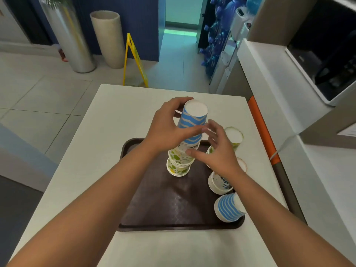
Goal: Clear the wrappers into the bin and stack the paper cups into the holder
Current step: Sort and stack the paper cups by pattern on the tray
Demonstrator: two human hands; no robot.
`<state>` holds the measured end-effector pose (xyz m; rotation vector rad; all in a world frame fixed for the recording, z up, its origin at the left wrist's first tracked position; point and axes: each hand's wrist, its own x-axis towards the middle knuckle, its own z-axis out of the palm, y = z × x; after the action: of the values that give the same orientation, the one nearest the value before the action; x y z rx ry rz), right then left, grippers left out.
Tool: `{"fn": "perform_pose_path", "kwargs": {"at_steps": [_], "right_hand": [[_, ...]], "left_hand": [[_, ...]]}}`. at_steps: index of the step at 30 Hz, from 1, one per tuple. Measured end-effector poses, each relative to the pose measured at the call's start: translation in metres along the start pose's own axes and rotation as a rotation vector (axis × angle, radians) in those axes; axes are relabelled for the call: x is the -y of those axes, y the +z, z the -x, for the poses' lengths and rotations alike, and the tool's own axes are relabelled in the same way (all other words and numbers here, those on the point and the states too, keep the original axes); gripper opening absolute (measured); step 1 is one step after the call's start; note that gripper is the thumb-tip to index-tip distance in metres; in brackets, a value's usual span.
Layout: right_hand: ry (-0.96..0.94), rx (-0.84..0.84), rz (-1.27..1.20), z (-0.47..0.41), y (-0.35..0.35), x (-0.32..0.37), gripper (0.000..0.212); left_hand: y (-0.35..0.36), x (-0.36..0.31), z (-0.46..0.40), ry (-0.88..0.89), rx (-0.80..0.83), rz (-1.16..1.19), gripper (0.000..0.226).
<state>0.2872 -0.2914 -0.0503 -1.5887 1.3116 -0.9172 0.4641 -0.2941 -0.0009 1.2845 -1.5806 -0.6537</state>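
White table (123,116): brown tray (169,205) bears upturned cup stack (183,151).

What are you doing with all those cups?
A person is stacking upside-down paper cups into a tower on a brown tray. The left hand grips the blue striped cup on top of the stack, while the right hand hovers open beside it. More cups wait on the tray's right side, such as another blue striped one lying tipped near the corner. No wrappers, bin or holder can be seen.
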Motion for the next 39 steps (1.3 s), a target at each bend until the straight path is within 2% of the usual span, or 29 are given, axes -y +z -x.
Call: {"fn": "perform_pose_path", "kwargs": {"at_steps": [4, 9, 16, 27, 39], "right_hand": [[-0.149, 0.022, 0.016, -0.004, -0.008, 0.031, 0.091], [-0.192, 0.000, 0.052, -0.015, -0.001, 0.052, 0.069], [-0.201, -0.108, -0.015, -0.020, -0.007, 0.071, 0.060], [-0.249, -0.293, -0.116, -0.023, -0.038, 0.110, 0.052], [-0.265, -0.497, -0.176, -0.018, -0.078, 0.116, 0.046]], "left_hand": [[-0.005, 0.000, 0.005, -0.045, 0.019, 0.075, 0.082], [-0.020, 0.021, 0.023, -0.135, -0.016, 0.175, 0.085], [-0.006, 0.038, 0.038, -0.285, 0.109, 0.024, 0.101], [0.010, 0.028, 0.026, -0.284, 0.060, -0.042, 0.071], [0.000, 0.008, 0.019, -0.161, -0.089, 0.034, 0.066]]}}
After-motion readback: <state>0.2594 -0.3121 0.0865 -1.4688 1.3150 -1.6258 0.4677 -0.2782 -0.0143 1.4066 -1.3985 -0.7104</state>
